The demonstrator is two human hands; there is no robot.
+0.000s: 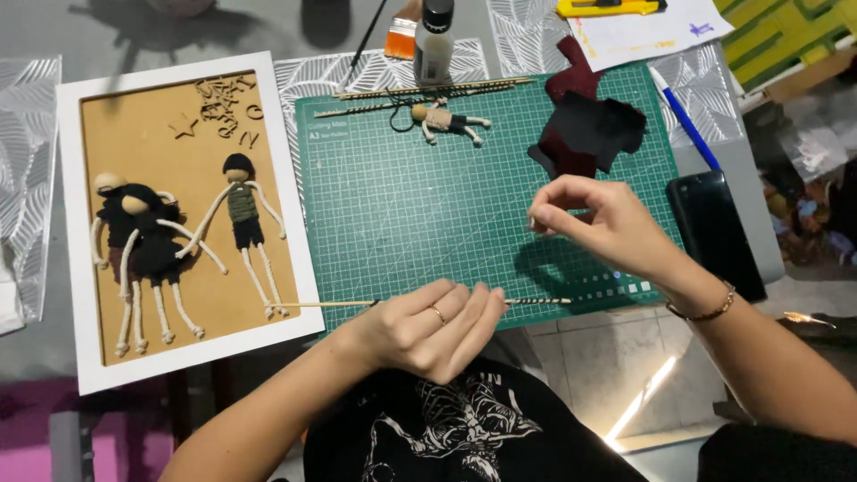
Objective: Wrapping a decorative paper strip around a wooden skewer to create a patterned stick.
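My left hand (428, 328) is at the near edge of the green cutting mat (393, 223), fingers closed on a thin wooden stick (321, 304) whose right part is wrapped in black-and-white twine (540, 302). My right hand (594, 223) hovers above the mat's right side, fingertips pinched together as if on a fine thread, too thin to make out. A small rope doll (444, 120) lies at the mat's far edge, next to two more wrapped sticks (428, 89).
A white frame (290, 223) with a brown board holds three rope dolls (161, 241) and wooden letters (223, 107). Dark fabric scraps (589, 129), a blue pen (686, 120), a black phone (714, 232), a glue bottle (435, 40), a brush and a yellow cutter (611, 7) lie around the mat.
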